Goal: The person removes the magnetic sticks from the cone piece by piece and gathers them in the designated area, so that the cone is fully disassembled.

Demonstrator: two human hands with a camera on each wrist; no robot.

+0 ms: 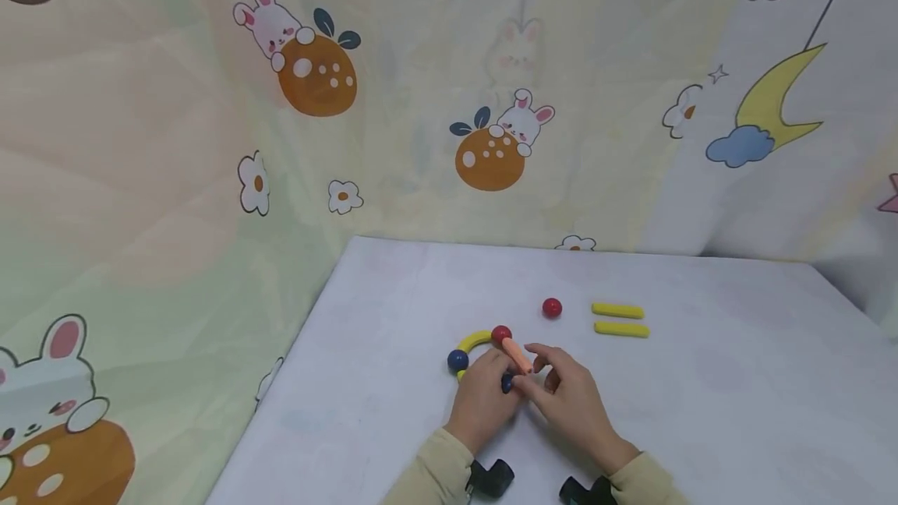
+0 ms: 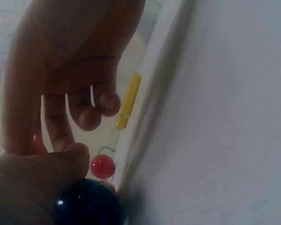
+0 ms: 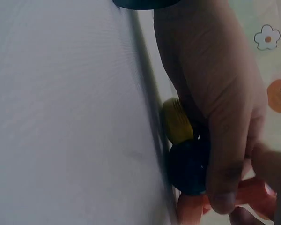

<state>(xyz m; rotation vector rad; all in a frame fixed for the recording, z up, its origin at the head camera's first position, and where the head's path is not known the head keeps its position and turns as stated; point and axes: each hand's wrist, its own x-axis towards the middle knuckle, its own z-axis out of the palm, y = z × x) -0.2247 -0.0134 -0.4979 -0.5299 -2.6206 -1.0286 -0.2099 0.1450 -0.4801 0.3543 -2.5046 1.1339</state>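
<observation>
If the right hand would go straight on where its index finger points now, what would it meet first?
Probably the orange stick, just ahead of the right hand in the head view; depth is unclear, so they may already touch.

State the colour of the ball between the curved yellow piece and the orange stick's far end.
That ball is red; the head view shows it best.
</observation>
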